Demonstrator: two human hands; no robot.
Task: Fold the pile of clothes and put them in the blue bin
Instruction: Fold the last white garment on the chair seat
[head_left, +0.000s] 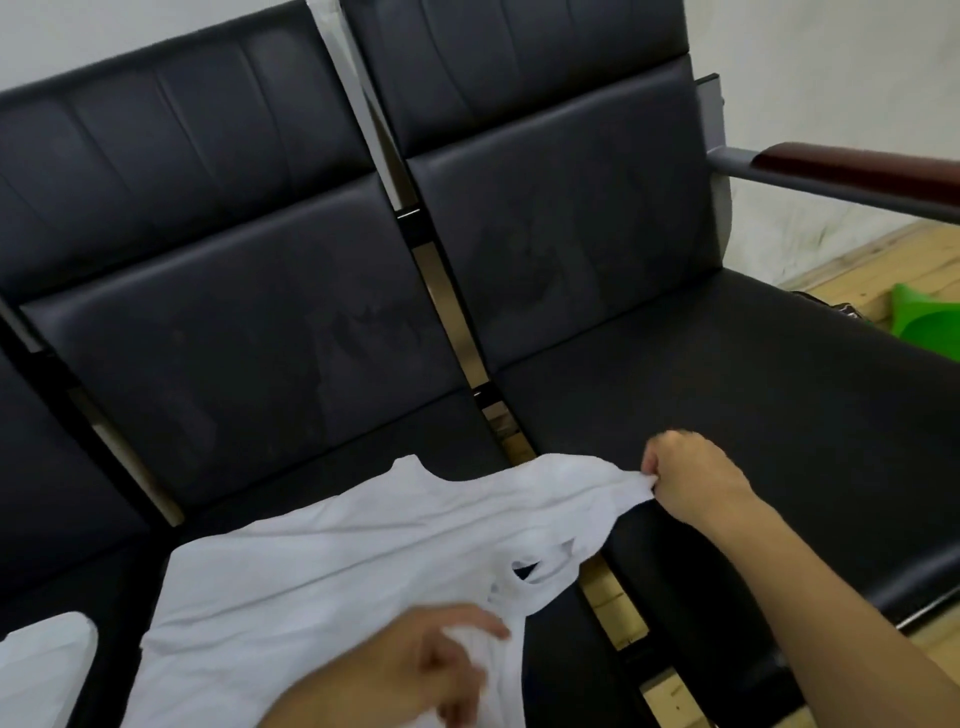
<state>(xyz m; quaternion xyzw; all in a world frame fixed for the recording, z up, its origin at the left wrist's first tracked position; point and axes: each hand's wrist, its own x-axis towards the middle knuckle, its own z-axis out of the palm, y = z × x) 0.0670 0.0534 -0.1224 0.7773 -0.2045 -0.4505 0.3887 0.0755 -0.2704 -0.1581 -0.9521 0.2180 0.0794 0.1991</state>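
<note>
White cotton pinched between right hand (693, 480) fingers (655, 470) at 3 o'clock corner of shirt (322, 561). Left hand (436, 670) fingers (483, 626) curled into bunched hem at 6 o'clock. Shirt spread across black seat (753, 395), bridging gap between seats. Light, limp, no slip: best grip looks like corners and seams. Second white garment (41, 665) at 8 o'clock. Blue bin out of view.

The thin white cloth garment (332, 566) pinched in my right hand (691, 478) looks soft, matt and creased. Under it, the black padded bench seats (727, 395) look like smooth leatherette with a dull sheen, scuffed in patches. Beyond my right hand, a glossy reddish-brown wooden armrest (852, 166) caps a matt grey metal frame (727, 156).
</note>
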